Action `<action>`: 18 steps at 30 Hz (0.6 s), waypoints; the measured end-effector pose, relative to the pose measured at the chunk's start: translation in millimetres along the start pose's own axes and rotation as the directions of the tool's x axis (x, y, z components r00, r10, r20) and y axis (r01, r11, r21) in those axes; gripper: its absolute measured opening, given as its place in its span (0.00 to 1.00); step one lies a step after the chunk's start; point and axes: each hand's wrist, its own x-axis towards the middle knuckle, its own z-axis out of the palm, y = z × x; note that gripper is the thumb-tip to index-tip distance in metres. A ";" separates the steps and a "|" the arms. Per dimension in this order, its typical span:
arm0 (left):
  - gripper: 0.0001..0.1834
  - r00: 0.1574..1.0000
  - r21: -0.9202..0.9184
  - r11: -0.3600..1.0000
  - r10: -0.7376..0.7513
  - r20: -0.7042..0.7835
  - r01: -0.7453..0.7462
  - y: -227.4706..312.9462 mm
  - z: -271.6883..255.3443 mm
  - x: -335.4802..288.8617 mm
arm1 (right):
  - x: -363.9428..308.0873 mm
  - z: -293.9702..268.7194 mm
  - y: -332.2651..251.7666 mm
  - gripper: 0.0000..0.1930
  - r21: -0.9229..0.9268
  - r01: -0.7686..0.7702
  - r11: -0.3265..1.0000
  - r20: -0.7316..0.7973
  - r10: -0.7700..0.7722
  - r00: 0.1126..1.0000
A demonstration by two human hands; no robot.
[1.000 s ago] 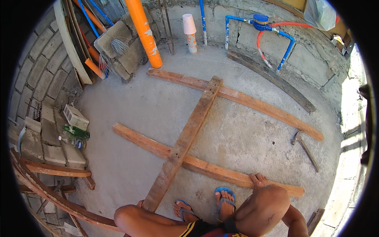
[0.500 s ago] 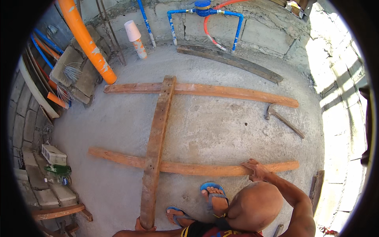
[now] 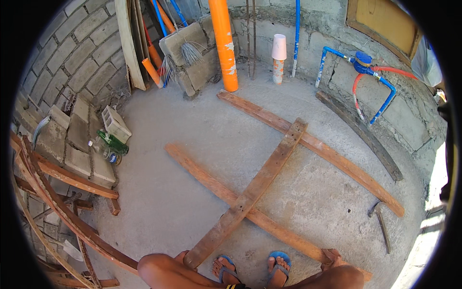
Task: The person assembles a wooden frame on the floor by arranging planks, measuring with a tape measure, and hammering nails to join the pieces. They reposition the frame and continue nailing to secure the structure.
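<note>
Two long reddish wooden beams lie on the concrete floor, a near beam [image 3: 281, 229] and a far beam [image 3: 346, 161]. A darker wooden plank [image 3: 269, 176] rests across both of them. My left hand [image 3: 181, 258] grips the plank's near end from the side, partly hidden behind my left knee. Around the right part of the near beam, my right hand [image 3: 332, 259] is closed, its wrist behind my right knee. A claw hammer [image 3: 382, 225] lies near the right end of the far beam, apart from both hands.
A dark timber [image 3: 361, 132] lies by the back wall, below blue pipes and a water meter [image 3: 362, 61]. An orange pipe [image 3: 223, 43] stands upright at the back. Left are bottles [image 3: 113, 143], a hollow block [image 3: 115, 124] and stacked lumber [image 3: 72, 216]. My sandalled feet [image 3: 279, 267] stand close by.
The view has swung to the left, bringing more of the left wall and lumber in. My hands remain on the same plank and near beam, and the pieces keep their crossed layout.
</note>
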 end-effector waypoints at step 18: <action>0.46 0.916 0.471 0.789 0.380 0.131 -0.395 -14.3 -72.2 122.1 | -119.2 7.6 52.1 0.32 0.418 -0.221 0.881 -0.581 0.446 0.681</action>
